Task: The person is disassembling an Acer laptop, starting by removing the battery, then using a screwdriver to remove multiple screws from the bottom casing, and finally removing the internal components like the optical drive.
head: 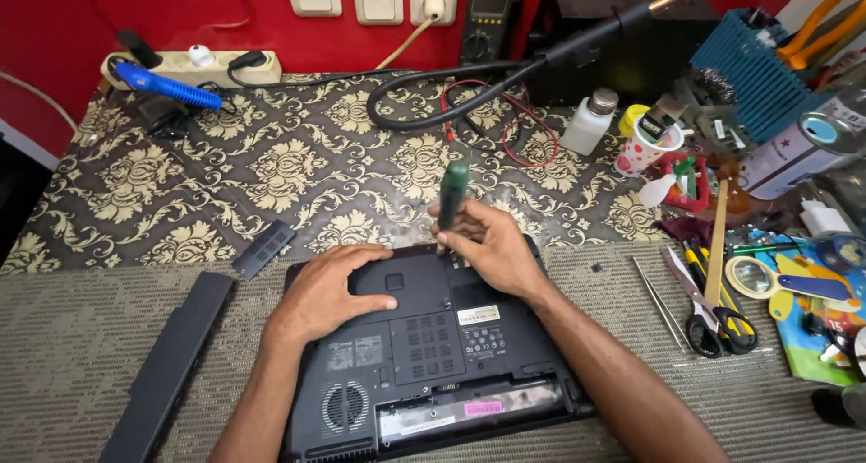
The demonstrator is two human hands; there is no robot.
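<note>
A black laptop (433,355) lies upside down on the mat in front of me, its battery bay open along the near edge. My left hand (329,287) rests flat on the laptop's bottom cover, fingers spread. My right hand (483,242) grips a green-handled screwdriver (452,192), held upright with its tip down at the far edge of the laptop's underside.
A long black battery (167,364) lies left of the laptop, with a small black cover plate (263,249) beyond it. Scissors (699,305), tweezers (658,300) and a magnifier (753,278) lie to the right. A cup (642,147), bottle (588,120), hot-air wand hose (469,88) and power strip (194,66) stand behind.
</note>
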